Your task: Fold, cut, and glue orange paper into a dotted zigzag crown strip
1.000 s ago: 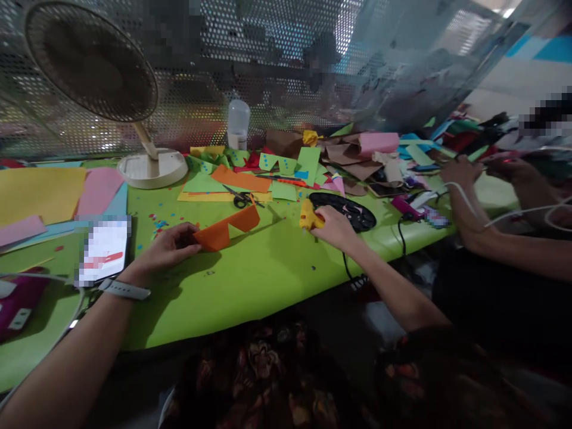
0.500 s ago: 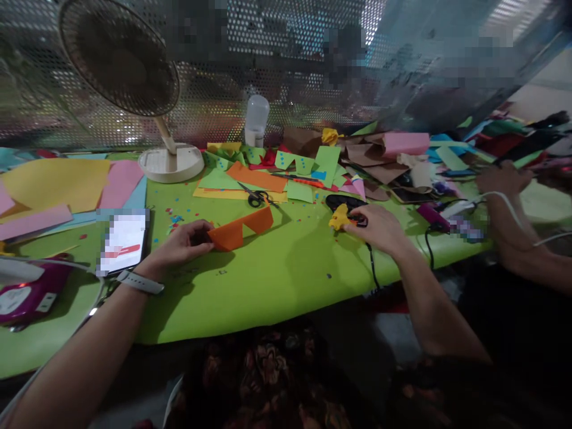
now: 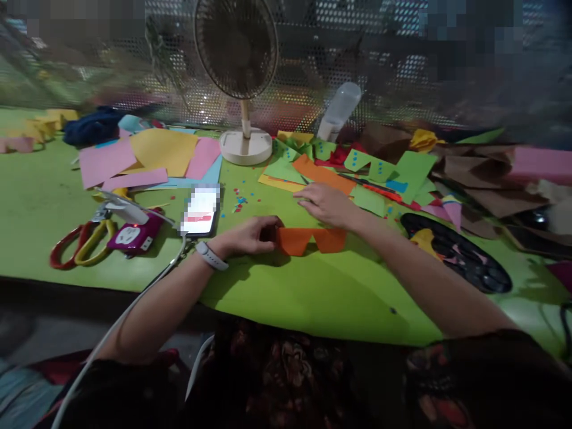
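On the surface [image 3: 313, 292], my left hand [image 3: 250, 237] is at the left end of the paper cut-out [image 3: 292, 241], with my right hand [image 3: 324, 205] just behind it. Left of my hands I have the phone [image 3: 201, 210], then the socket box [image 3: 136, 237], then the pliers [image 3: 86, 235]. Paper sheets [image 3: 161, 152] lie behind the phone. The fan [image 3: 245, 149] stands behind my left hand; behind my right are paper scraps [image 3: 369, 165] and the bottle [image 3: 342, 110]. Right of my right hand lies the palette [image 3: 482, 274], the glue gun [image 3: 423, 239] at its left end.

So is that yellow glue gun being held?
Not held: the glue gun lies on the black tray; the right hand is elsewhere, the left hand holds orange paper.
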`<state>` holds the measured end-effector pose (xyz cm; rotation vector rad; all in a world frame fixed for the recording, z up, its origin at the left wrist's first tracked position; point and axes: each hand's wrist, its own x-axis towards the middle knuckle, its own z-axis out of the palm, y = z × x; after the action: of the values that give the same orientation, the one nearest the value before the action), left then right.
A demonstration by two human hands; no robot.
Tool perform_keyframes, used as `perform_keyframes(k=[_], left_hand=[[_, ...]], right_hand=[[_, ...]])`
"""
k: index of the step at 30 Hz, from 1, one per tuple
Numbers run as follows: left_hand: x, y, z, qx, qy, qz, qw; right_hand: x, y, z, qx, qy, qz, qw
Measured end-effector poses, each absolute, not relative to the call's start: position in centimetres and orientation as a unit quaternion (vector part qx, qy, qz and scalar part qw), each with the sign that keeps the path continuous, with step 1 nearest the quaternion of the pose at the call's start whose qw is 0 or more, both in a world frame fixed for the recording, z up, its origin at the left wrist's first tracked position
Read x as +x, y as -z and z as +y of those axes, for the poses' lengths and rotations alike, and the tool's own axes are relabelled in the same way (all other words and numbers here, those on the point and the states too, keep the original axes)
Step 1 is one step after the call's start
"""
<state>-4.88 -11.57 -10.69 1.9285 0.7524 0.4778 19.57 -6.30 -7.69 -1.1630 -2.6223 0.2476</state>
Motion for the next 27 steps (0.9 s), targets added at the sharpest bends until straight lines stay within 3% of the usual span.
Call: perform_keyframes(k=[5, 9, 22, 27], left_hand=[[-4.9, 11.1, -11.4, 0.805, -0.208, 0.296, 0.47], [-5.0, 11.3, -11.2, 0.827, -0.207, 0.283, 0.439], [-5.0, 11.0, -11.1, 0.836, -0.187, 0.291, 0.427], [-5.2, 11.2, -11.0, 0.822, -0.197, 0.295, 0.447]], right_hand=[[13.7, 10.3, -2.7, -0.353, -0.086, -0.932, 0.004], [10.8, 11.2, -1.3, -0.381, -0.072, -0.921, -0.035], [8.9, 11.0, -0.7, -0.395, -0.056, -0.916, -0.025], [10.4, 9.8, 0.1, -0.41, -0.202, -0.887, 0.066]])
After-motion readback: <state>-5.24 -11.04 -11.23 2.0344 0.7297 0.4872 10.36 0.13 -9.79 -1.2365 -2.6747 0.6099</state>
